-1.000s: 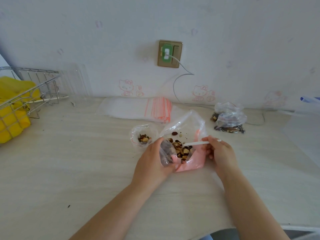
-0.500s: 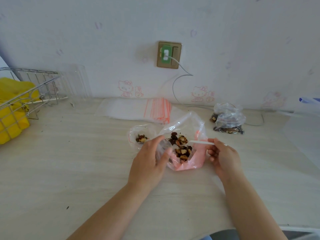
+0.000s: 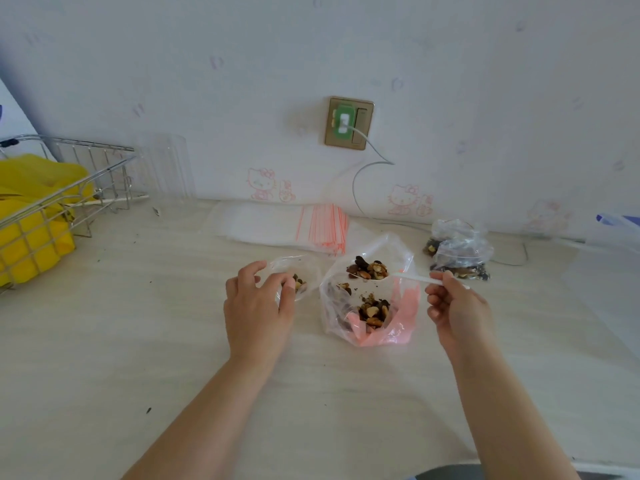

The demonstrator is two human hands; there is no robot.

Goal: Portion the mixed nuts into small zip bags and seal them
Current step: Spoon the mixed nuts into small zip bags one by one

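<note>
Right hand (image 3: pixel 457 306) pinches spoon (image 3: pixel 398 277), handle level, bowl pointing left; left hand (image 3: pixel 258 303) seemingly pinching small bag (image 3: pixel 294 275).

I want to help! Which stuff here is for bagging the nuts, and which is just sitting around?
For the job: big nut bag, white spoon, small zip bag, empty zip bags, filled bags.

Sitting around: wire basket, wall socket, cable.
</note>
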